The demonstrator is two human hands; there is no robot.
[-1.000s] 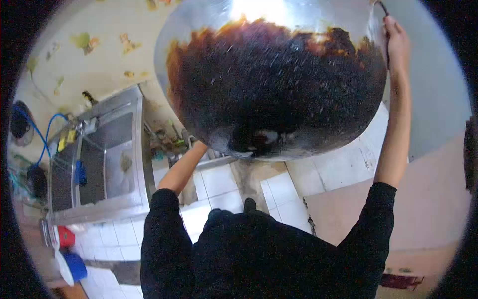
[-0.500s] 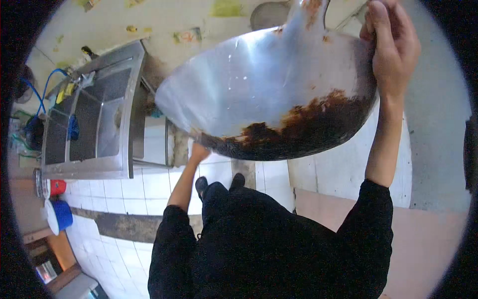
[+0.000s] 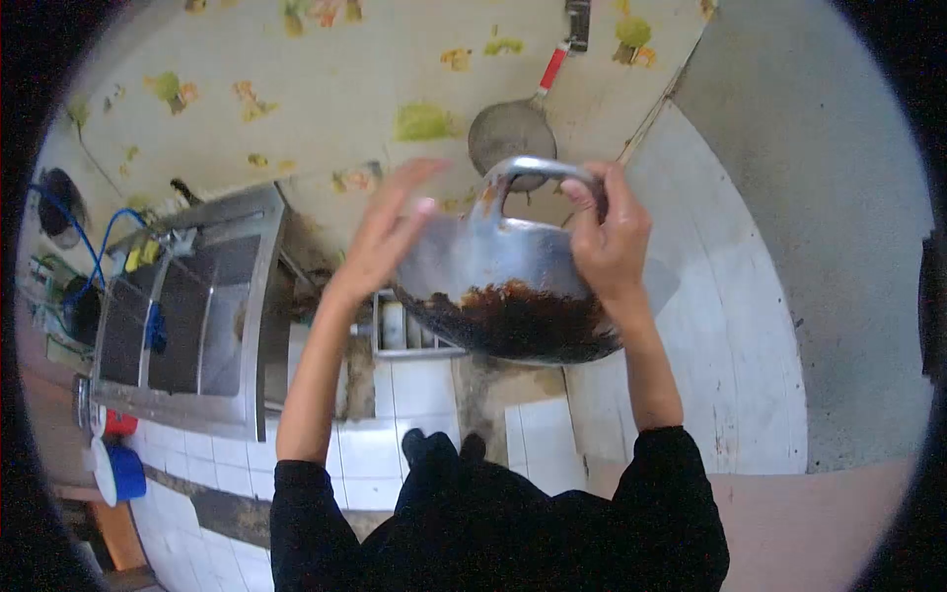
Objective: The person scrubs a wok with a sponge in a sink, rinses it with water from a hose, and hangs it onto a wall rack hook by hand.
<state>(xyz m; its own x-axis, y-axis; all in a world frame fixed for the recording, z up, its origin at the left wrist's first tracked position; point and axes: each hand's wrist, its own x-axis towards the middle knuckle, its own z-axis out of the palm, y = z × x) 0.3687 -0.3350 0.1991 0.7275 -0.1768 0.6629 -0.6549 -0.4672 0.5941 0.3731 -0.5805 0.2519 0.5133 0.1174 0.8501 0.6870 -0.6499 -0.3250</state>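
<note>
A large metal wok [image 3: 513, 266] with a burnt, rusty-brown underside is held up in front of the wall, its outside facing me. My right hand [image 3: 610, 232] is closed round the right end of its looped metal handle [image 3: 538, 165]. At the wok's left edge, my left hand [image 3: 383, 232] is raised with fingers stretched out and slightly blurred. It overlaps the rim in view, and whether it touches the metal I cannot tell. The inside of the wok is hidden.
A round mesh strainer [image 3: 511, 138] with a red handle hangs on the wall behind the wok. To the left stands a steel sink [image 3: 258, 326] with a blue hose [image 3: 99, 259]. A floor drain grate [image 3: 419, 350] lies below. Blue [image 3: 123, 474] and red [image 3: 120, 422] containers sit lower left.
The wok has moved away from me, lower in view, towards the wall. My left hand has come up from beneath its lower left edge and opened. My right hand still holds the handle side.
</note>
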